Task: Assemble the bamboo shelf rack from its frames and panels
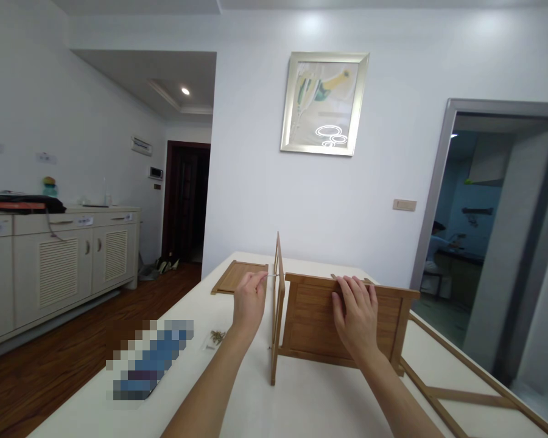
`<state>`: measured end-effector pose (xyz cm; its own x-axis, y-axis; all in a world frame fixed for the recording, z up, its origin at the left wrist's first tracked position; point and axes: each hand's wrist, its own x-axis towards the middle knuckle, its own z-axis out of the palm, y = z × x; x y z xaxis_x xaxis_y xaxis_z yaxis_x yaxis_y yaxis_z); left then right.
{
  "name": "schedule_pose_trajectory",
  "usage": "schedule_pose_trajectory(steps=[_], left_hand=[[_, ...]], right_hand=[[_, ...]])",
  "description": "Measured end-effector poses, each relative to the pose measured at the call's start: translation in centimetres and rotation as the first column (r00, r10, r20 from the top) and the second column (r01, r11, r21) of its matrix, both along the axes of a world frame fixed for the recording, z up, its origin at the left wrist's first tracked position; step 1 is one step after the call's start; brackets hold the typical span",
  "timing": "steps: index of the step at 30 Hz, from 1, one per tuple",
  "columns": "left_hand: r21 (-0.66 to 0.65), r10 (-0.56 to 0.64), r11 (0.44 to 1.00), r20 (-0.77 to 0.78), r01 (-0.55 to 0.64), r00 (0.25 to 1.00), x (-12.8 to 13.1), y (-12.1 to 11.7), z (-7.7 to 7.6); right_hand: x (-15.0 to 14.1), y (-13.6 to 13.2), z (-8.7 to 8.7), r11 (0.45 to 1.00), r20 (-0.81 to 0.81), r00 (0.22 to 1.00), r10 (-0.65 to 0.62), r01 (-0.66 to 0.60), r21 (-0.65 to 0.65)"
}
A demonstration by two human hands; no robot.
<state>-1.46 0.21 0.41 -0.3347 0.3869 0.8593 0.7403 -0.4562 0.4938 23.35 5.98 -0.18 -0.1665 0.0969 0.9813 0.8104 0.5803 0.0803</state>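
My left hand (250,299) is closed, its fingertips pinching a thin pale rod (273,275) that looks like a hex key. The rod's far end meets the upper part of a narrow wooden frame (274,340), which stands upright and edge-on to me. To its right, a brown wooden panel (311,316) stands on its long side, its left end against the frame. My right hand (358,313) grips that panel's top edge, with the fingers over the edge and the thumb on the near face. A small clear bag with brass-coloured screws (217,337) lies left of my left forearm.
Another wooden panel (241,277) lies flat at the back left of the white table (317,398). An open wooden frame (472,396) lies at the right. A blurred-out blue item (153,362) is near the left edge. Through the doorway, a person (438,246) is partly visible.
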Motion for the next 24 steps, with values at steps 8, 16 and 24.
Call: schedule_pose_trajectory(steps=[8,16,24], left_hand=[[0.003,0.018,1.0,-0.014,-0.018,1.0,0.0,0.2,0.0],[0.036,0.046,0.998,-0.045,-0.044,0.998,-0.1,0.1,0.2],[0.068,0.095,0.994,-0.129,-0.087,0.987,-0.4,0.2,-0.3]], right_hand=[[0.0,0.0,0.7,1.0,-0.019,1.0,-0.011,0.011,-0.013],[0.8,-0.4,1.9,0.997,0.027,1.0,0.007,-0.005,-0.077],[1.2,0.2,2.1,0.993,0.04,0.997,0.061,-0.056,-0.106]])
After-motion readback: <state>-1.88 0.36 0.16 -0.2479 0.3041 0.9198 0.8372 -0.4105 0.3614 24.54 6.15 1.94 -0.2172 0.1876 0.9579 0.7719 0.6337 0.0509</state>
